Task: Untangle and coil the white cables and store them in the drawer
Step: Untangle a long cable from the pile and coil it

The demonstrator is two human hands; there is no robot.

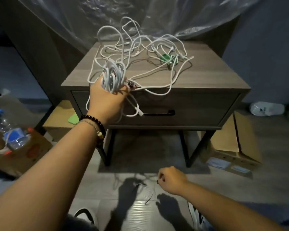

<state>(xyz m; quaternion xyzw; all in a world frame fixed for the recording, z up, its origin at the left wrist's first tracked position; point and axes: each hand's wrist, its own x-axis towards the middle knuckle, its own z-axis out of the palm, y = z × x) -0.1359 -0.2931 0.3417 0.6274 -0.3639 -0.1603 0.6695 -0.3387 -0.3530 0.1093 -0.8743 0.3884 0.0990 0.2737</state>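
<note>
1. Water bottle (pixel 8 130): far left, lying on a cardboard box, well apart from the work. I count it out of the task.

2. Left hand (pixel 107 99): raised at the front left corner of the surface. Its grip is closed round a coiled bundle (pixel 113 77) of white cable, the loops standing roughly upright out of the fist. A beaded bracelet sits on that wrist.

3. Loose tail (pixel 137 110): hangs from under the left hand down across the drawer front, its plug end just beside the handle (pixel 158 112).

4. Drawer (pixel 190 109): shut, directly below and right of the bundle. I judge it must be opened before the coil can go in.

5. Tangled white cables (pixel 145 50): spread over the nightstand top (pixel 215 77), running from the bundle back and to the right. One strand leads from the left hand along the front edge; its long axis lies left to right. A green tie or clip (pixel 168 59) lies within the tangle at right.

6. Right hand (pixel 170 179): low, near the floor, well apart from the cables. Fingers curled; a thin strand shows by them, but I cannot tell whether it is pinched. The left hand is far nearer both tangle and handle.
</note>
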